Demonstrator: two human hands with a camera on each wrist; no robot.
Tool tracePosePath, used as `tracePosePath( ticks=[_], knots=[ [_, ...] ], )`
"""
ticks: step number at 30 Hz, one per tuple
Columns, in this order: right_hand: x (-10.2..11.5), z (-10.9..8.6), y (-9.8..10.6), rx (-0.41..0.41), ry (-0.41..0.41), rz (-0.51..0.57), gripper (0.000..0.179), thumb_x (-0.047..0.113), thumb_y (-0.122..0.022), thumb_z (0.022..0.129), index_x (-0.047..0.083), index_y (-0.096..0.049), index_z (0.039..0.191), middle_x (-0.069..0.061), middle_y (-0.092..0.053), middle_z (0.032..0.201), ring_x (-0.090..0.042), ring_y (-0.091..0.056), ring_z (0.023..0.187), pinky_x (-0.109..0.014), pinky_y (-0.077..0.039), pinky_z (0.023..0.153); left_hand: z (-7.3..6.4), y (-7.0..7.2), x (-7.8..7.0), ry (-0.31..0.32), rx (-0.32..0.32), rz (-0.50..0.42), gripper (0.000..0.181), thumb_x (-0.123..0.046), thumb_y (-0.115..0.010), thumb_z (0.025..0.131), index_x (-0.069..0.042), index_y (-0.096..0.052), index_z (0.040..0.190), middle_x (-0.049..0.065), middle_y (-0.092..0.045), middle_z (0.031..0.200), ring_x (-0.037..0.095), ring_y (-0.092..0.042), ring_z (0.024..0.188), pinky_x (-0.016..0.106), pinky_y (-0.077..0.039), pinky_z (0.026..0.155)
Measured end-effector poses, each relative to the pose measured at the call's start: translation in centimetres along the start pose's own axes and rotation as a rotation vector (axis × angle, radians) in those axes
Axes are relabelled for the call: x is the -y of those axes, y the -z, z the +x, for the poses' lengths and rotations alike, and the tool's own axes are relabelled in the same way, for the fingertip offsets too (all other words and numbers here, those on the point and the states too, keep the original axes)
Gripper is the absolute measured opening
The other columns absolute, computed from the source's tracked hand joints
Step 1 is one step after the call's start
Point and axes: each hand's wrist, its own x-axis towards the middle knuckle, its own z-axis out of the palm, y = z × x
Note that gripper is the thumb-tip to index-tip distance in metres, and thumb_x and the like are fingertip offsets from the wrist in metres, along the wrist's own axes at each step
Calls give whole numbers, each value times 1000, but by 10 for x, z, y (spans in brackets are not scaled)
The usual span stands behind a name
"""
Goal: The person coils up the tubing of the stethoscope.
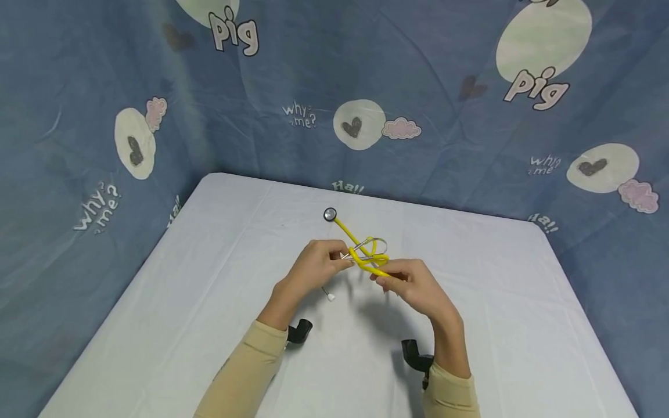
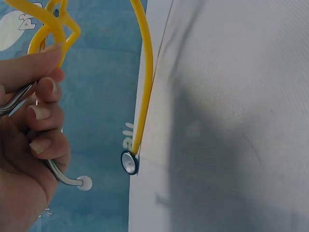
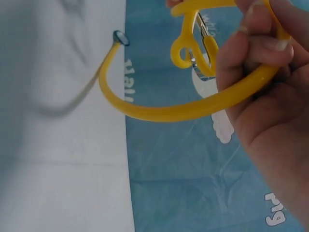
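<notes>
A stethoscope with yellow tubing is held up above the white table between both hands. My left hand grips its metal ear tubes; in the left wrist view the fingers curl round them and a white ear tip sticks out below. My right hand pinches the yellow tubing, which loops out from the fingers in the right wrist view. The round chest piece hangs at the tube's far end, beyond the hands. Some of the tubing is looped round the metal part near the left fingers.
A white cloth covers the table. Behind and to the sides hangs a blue printed curtain. Black curved pieces sit at both wrists.
</notes>
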Motion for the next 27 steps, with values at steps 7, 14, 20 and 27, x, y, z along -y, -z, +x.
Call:
tracePosePath(
  ticks=[7, 14, 20, 27],
  knots=[
    [-4, 0, 4, -99, 89, 38, 13, 8, -68, 92, 11, -77, 101, -16, -65, 81, -20, -57, 71, -27, -48, 66, -2, 2, -5, -27, 124, -10, 13, -26, -77, 86, -30, -67, 79, -6, -55, 65, 11, -49, 60, 26, -41, 56],
    [-6, 2, 4, -173, 143, -12, 11, 10, -69, 92, 8, -77, 99, -8, -70, 83, -15, -56, 69, -25, -46, 61, -3, 3, -8, -49, 214, -23, 9, -26, -77, 87, -29, -70, 83, -7, -53, 64, 9, -46, 58, 24, -38, 54],
    [-7, 3, 4, -255, 137, -43, 10, 11, -70, 91, 9, -79, 95, -7, -69, 80, -17, -52, 67, -26, -43, 61, -3, 1, -7, -83, 302, -93, 5, -27, -76, 88, -29, -72, 86, -8, -51, 64, 7, -45, 59, 23, -38, 55],
    [25, -4, 6, -332, 84, -49, 7, 4, -72, 88, 2, -77, 92, -16, -68, 79, -14, -57, 71, -25, -48, 67, -5, 0, -13, -112, 408, -162, 8, -34, -72, 91, -27, -73, 93, -6, -56, 66, 8, -49, 62, 24, -42, 57]
  ],
)
